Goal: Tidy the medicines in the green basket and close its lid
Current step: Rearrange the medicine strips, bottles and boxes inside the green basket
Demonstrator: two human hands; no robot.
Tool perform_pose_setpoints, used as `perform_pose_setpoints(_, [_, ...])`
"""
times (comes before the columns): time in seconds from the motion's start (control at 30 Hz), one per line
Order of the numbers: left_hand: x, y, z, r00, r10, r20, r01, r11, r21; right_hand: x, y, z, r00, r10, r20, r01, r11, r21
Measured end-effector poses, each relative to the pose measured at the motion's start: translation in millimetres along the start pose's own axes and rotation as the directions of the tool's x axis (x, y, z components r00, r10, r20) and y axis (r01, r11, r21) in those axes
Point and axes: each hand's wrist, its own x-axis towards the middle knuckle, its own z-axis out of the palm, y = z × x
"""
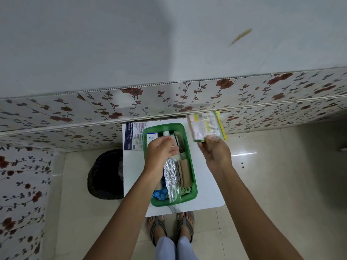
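A green basket (194, 190) stands open on a small white table (206, 184), with no lid on it. Inside lie a silver foil strip (171, 181), brown paper packets (185, 173), blue blister tablets (160, 194), a white and blue box (151, 136) and a small white bottle (166, 133). My left hand (159, 152) hovers over the basket's far half, fingers loosely curled, and whether it holds anything I cannot tell. My right hand (216, 152) is raised to the right of the basket and pinches a bundle of clear medicine packets (204, 126) by its lower edge.
A flat medicated dressings box (134, 136) lies on the table left of the basket. A black-lined bin (106, 174) stands on the floor at the table's left. A flowered panel wall (93, 109) runs behind. My sandalled feet (170, 228) are at the table's near edge.
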Motion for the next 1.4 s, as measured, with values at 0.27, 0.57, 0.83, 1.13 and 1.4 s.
perform_pose_setpoints(0.27, [-15.2, 9.6, -12.1, 1.0, 0.0, 0.0, 0.0, 0.99, -0.141, -73.4, 25.3, -8.0, 0.946, 0.066, 0.317, 0.009, 0.974, -0.227])
perform_pose_setpoints(0.57, [-3.8, 13.4, -66.8, 0.999, -0.007, -0.047, 0.013, 0.992, 0.127, -54.6, 25.0, 24.9, 0.955, 0.014, 0.297, 0.198, 0.713, -0.672])
perform_pose_setpoints(0.83, [52.8, -2.2, -102.1, 0.925, 0.199, -0.323, -0.018, 0.874, 0.485, -47.3, 36.0, 44.1, 0.874, -0.264, 0.407, 0.423, 0.003, -0.906])
perform_pose_setpoints(1.13, [114.3, -18.7, -101.4, 0.953, 0.153, -0.262, 0.141, 0.541, 0.829, -36.3, 71.3, 57.4, 0.775, -0.048, 0.631, 0.502, -0.559, -0.66])
perform_pose_setpoints(1.4, [125.8, -17.4, -91.1, 0.912, 0.183, -0.367, 0.257, 0.442, 0.859, -18.7, 73.2, 58.4, 0.736, -0.185, 0.652, 0.449, -0.588, -0.673])
